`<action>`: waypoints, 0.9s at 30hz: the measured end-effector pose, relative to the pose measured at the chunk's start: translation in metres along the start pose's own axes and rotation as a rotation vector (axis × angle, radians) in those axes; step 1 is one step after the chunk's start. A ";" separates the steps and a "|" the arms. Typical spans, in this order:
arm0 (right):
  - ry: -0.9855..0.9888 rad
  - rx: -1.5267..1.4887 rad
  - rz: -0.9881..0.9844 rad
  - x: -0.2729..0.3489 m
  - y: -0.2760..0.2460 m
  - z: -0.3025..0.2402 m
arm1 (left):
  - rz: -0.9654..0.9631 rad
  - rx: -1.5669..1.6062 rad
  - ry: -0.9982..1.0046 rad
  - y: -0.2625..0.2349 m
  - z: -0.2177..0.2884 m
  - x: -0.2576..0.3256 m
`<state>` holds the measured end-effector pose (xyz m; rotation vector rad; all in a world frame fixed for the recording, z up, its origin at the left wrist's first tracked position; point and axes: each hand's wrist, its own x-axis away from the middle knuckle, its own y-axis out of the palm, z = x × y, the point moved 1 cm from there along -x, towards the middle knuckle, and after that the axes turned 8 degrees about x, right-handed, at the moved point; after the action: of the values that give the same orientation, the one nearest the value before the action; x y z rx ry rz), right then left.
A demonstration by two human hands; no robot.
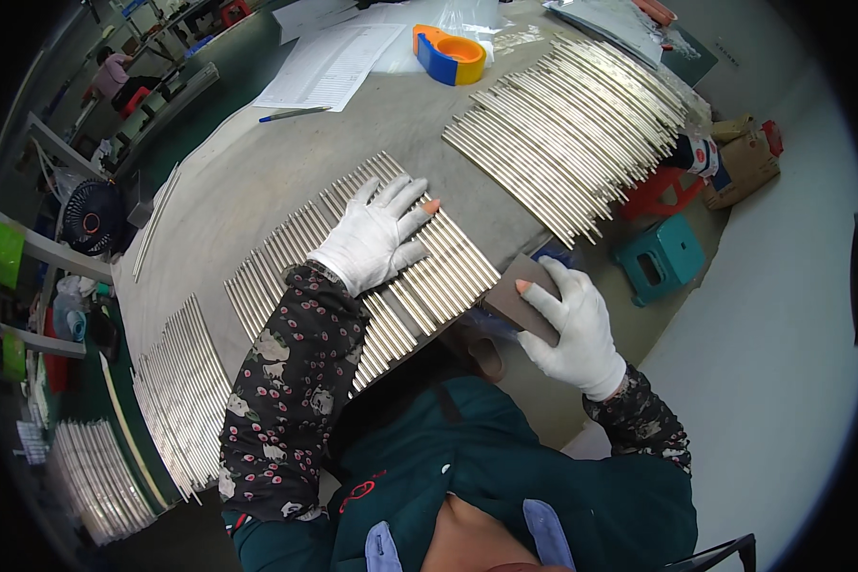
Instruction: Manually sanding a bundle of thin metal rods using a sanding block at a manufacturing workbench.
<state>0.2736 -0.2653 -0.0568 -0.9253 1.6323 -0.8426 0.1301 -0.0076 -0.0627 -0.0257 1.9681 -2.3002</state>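
Several thin silvery metal rods (448,276) lie side by side in the middle of the grey table (267,191), their near ends at its edge. My left hand (377,232), in a white glove with a bare fingertip showing, rests flat on them with fingers spread. In my right hand (574,329), gloved the same way, is a brownish-grey rectangular block (524,297), gripped between thumb and fingers. The block is beside the near right ends of the rods; whether it touches them I cannot tell.
Another row of rods (582,124) covers the table's far right, and one (183,400) lies at left. A tape dispenser (450,55), paper sheets (329,71) and a pen (294,113) are at the back. A teal stool (663,255) stands right; a black fan (95,217) is at left.
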 end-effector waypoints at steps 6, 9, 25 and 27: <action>-0.025 -0.039 -0.001 0.001 -0.001 -0.003 | -0.014 0.015 -0.019 -0.004 -0.001 0.012; 0.050 0.006 0.017 0.001 -0.012 0.011 | 0.053 0.071 -0.025 -0.001 0.001 0.000; 0.138 0.212 0.055 -0.011 0.001 -0.018 | -0.010 -0.017 -0.053 0.000 0.003 -0.006; 0.119 0.259 0.034 -0.024 0.002 -0.026 | -0.021 -0.010 -0.064 -0.003 0.002 -0.004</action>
<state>0.2520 -0.2413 -0.0427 -0.6751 1.5890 -1.0746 0.1338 -0.0089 -0.0593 -0.1199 1.9574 -2.2722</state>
